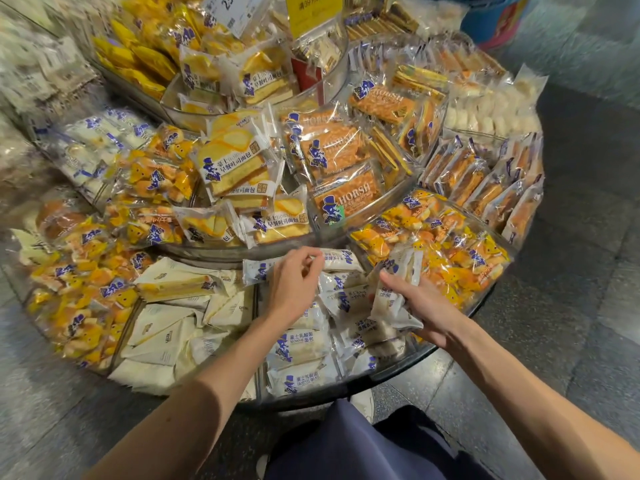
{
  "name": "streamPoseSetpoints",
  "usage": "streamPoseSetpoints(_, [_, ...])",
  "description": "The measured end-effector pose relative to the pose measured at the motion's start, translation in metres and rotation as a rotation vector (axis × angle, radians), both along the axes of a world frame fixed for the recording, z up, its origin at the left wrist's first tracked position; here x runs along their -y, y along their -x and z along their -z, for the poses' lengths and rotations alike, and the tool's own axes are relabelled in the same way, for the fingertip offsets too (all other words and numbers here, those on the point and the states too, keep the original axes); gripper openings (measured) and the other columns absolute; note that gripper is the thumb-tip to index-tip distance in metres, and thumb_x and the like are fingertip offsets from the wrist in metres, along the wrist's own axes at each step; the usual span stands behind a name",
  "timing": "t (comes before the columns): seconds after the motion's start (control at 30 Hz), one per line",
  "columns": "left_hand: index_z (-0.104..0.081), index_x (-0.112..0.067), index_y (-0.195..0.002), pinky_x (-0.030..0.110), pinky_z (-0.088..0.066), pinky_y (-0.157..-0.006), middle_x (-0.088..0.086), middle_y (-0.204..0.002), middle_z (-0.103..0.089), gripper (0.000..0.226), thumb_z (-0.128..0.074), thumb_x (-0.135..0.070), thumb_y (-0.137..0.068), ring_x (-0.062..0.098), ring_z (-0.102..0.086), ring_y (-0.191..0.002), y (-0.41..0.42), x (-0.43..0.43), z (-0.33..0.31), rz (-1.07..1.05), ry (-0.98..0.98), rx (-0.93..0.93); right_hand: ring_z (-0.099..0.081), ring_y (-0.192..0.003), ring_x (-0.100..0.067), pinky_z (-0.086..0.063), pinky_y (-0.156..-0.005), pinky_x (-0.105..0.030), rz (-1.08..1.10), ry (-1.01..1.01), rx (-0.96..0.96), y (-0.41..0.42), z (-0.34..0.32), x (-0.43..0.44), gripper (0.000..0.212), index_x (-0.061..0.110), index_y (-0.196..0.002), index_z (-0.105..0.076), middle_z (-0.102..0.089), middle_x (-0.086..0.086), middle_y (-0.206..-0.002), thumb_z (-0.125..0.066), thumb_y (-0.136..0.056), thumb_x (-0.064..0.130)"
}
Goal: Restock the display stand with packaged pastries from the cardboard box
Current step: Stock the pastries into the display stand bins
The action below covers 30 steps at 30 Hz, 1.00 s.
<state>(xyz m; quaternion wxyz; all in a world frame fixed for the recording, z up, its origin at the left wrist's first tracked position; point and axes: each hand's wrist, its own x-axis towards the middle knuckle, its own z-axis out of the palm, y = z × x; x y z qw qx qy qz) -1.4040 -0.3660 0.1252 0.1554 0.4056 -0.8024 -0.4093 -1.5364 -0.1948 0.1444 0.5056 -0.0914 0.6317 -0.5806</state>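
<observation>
Down low, right hand (pixel 420 304) grips white packets (pixel 388 306), left hand (pixel 294 284) pinches a single packet (pixel 337 259), above HORSH-labelled bread (pixel 298 344).

The right hand (pixel 420 303) grips a small bundle of white packaged pastries (pixel 393 299), their blue-printed wrappers standing roughly on end. The curled fingers of the left hand (pixel 294 282) pinch one white pack (pixel 337 259) that lies crosswise under them. Beneath both hands, more of the same packs (pixel 301 348) lie piled flat in a front compartment of the round, clear-walled display stand (pixel 408 363).
</observation>
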Motion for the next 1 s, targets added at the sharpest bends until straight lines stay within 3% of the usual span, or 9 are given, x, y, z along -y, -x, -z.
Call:
streamPoseSetpoints(0.07, [-0.068, -0.012, -0.110, 0.019, -0.050, -0.066, -0.005, -0.083, -0.064, 0.020, -0.056, -0.024, -0.100, 0.013, -0.061, -0.073, -0.009, -0.019, -0.014, 0.016, -0.291, -0.054, -0.067, -0.109, -0.038, -0.045, -0.105, -0.060, -0.015, -0.004, -0.010, -0.008, 0.000, 0.006, 0.044, 0.015, -0.111, -0.067, -0.076, -0.011, -0.106, -0.075, -0.077, 0.042])
streamPoseSetpoints(0.17, [-0.063, -0.028, -0.116, 0.035, -0.059, -0.070, 0.000, -0.098, -0.068, 0.021, -0.060, -0.034, -0.096, 0.019, -0.067, -0.077, -0.028, -0.042, -0.016, 0.138, -0.475, -0.054, -0.069, -0.100, -0.041, -0.050, -0.099, -0.057, -0.062, 0.019, -0.010, -0.028, 0.004, 0.018, 0.054, 0.010, -0.109, -0.070, -0.075, -0.016, -0.106, -0.082, -0.074, 0.049])
streamPoseSetpoints(0.27, [-0.059, -0.046, -0.110, 0.049, -0.057, -0.080, -0.005, -0.097, -0.070, 0.032, -0.076, -0.036, -0.085, 0.022, -0.069, -0.082, -0.042, -0.052, -0.010, 0.153, -0.496, -0.145, -0.069, -0.086, -0.036, -0.059, -0.075, -0.040, -0.085, 0.059, -0.020, -0.047, 0.008, 0.031, 0.042, 0.004, -0.102, -0.068, -0.074, -0.015, -0.093, -0.078, -0.075, 0.035])
streamPoseSetpoints(0.37, [-0.055, -0.051, -0.108, 0.046, -0.055, -0.089, -0.011, -0.105, -0.069, 0.044, -0.080, -0.027, -0.080, 0.014, -0.068, -0.095, -0.048, -0.050, -0.011, 0.104, -0.426, -0.166, -0.074, -0.083, -0.022, -0.059, -0.066, -0.029, -0.106, 0.123, 0.065, -0.058, 0.009, 0.039, 0.035, 0.003, -0.106, -0.067, -0.075, -0.014, -0.097, -0.071, -0.077, 0.022])
streamPoseSetpoints(0.47, [-0.055, -0.043, -0.118, 0.038, -0.057, -0.084, -0.006, -0.105, -0.065, 0.045, -0.076, -0.020, -0.086, 0.007, -0.065, -0.088, -0.060, -0.033, -0.014, 0.071, -0.399, -0.163, -0.071, -0.073, -0.019, -0.058, -0.060, -0.029, -0.116, 0.123, 0.093, -0.060, 0.004, 0.046, 0.044, 0.003, -0.110, -0.066, -0.074, -0.014, -0.093, -0.073, -0.074, 0.028])
streamPoseSetpoints(0.67, [-0.048, -0.037, -0.139, 0.012, -0.039, -0.081, -0.013, -0.123, -0.051, 0.048, -0.061, -0.021, -0.095, -0.003, -0.051, -0.097, -0.088, 0.022, -0.010, 0.147, -0.050, 0.130, -0.074, -0.078, -0.009, -0.056, -0.058, -0.021, -0.085, 0.052, 0.057, -0.044, -0.003, 0.047, 0.044, 0.011, -0.115, -0.063, -0.076, -0.002, -0.097, -0.073, -0.076, 0.028])
streamPoseSetpoints(0.8, [-0.044, -0.033, -0.146, 0.032, -0.030, -0.108, -0.005, -0.135, -0.052, 0.047, -0.053, -0.023, -0.101, 0.012, -0.043, -0.126, -0.097, 0.053, 0.011, 0.411, 0.337, 0.391, -0.070, -0.065, 0.000, -0.054, -0.052, -0.016, -0.087, 0.002, 0.054, -0.042, -0.001, 0.042, 0.013, 0.017, -0.103, -0.060, -0.071, -0.001, -0.096, -0.066, -0.092, 0.018])
streamPoseSetpoints(0.93, [-0.056, -0.036, -0.137, 0.046, -0.043, -0.096, 0.008, -0.133, -0.054, 0.052, -0.073, -0.025, -0.088, 0.024, -0.040, -0.121, -0.092, 0.057, 0.030, 0.475, 0.654, 0.437, -0.068, -0.071, 0.002, -0.054, -0.055, -0.014, -0.105, -0.014, 0.035, -0.043, -0.001, 0.040, 0.013, 0.021, -0.104, -0.059, -0.068, 0.004, -0.093, -0.065, -0.092, 0.022])
streamPoseSetpoints(1.0, [-0.055, -0.039, -0.138, 0.052, -0.036, -0.107, 0.015, -0.148, -0.042, 0.052, -0.070, -0.028, -0.089, 0.031, -0.032, -0.135, -0.089, 0.057, 0.034, 0.461, 0.692, 0.442, -0.068, -0.066, 0.005, -0.049, -0.053, -0.008, -0.123, -0.022, 0.005, -0.043, -0.005, 0.041, 0.020, 0.019, -0.111, -0.059, -0.068, 0.006, -0.094, -0.064, -0.093, 0.027])
